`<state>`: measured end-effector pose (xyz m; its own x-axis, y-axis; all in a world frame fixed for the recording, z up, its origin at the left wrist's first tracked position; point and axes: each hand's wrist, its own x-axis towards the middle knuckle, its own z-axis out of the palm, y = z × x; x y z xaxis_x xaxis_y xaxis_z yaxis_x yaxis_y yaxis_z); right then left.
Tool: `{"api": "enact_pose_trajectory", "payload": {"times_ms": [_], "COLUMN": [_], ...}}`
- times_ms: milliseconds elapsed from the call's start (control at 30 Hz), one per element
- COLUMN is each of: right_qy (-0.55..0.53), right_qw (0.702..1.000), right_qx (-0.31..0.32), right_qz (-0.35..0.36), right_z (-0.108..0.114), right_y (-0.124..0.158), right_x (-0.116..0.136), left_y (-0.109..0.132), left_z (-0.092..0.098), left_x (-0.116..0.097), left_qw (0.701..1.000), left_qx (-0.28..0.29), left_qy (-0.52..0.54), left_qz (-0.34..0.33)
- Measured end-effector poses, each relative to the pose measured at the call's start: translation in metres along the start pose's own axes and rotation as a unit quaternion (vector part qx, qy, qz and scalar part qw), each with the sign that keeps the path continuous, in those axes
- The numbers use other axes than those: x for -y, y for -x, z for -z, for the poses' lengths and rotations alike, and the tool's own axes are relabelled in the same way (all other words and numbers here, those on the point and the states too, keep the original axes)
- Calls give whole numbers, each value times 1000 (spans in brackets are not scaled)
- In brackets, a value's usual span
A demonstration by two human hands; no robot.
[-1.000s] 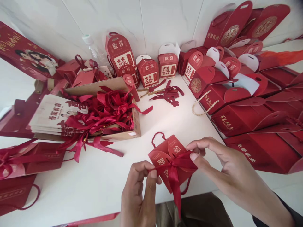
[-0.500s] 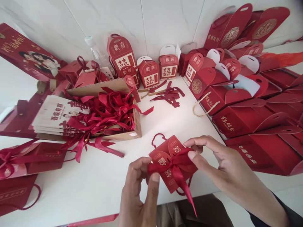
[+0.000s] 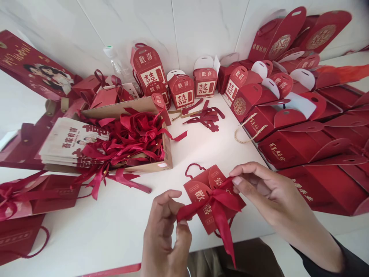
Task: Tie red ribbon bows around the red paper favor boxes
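A small red gift box (image 3: 198, 187) with gold lettering and a twisted red cord handle sits on the white table in front of me. Across its top lies a red ribbon bow (image 3: 220, 200), its tails hanging past the front edge. My left hand (image 3: 170, 227) pinches one end of the ribbon at the box's left side, thumb against fingers. Above the box's right corner, my right hand (image 3: 259, 190) pinches another part of the ribbon between thumb and forefinger. The ribbon is stretched between both hands over the box.
A cardboard box (image 3: 150, 167) of loose red ribbons and printed cards stands at the left. Rows of red gift boxes (image 3: 311, 146) fill the right side. Short dark red straps (image 3: 207, 117) lie farther back, before small upright boxes (image 3: 181, 92). A clear bottle (image 3: 113, 59) leans by the wall.
Both hands have drawn apart a little, the left down and leftward, the right slightly up. The ribbon between them is pulled out longer, and the box has shifted slightly right.
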<state>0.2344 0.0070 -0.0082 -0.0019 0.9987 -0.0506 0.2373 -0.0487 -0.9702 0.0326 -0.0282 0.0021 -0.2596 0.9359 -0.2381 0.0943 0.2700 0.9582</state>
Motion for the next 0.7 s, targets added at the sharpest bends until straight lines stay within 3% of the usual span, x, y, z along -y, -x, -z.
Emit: {"api": "enact_pose_trajectory", "payload": {"times_ms": [233,400,700], "right_qy": [-15,-11,-31], "right_qw": [1000,1000,997], "right_qx": [22,27,54], "right_qz": [0,11,-39], "right_z": [-3,-2,-3], "right_y": [-5,-4,1], "right_x": [4,3,0], "left_y": [-1,-4,-8], "left_z": [-3,-3,1], "left_x": [3,6,11], "left_qw": [1000,998,996], "left_qx": [16,45,42], "left_qy": [10,-41,-80], "left_qz": [4,1,12]}}
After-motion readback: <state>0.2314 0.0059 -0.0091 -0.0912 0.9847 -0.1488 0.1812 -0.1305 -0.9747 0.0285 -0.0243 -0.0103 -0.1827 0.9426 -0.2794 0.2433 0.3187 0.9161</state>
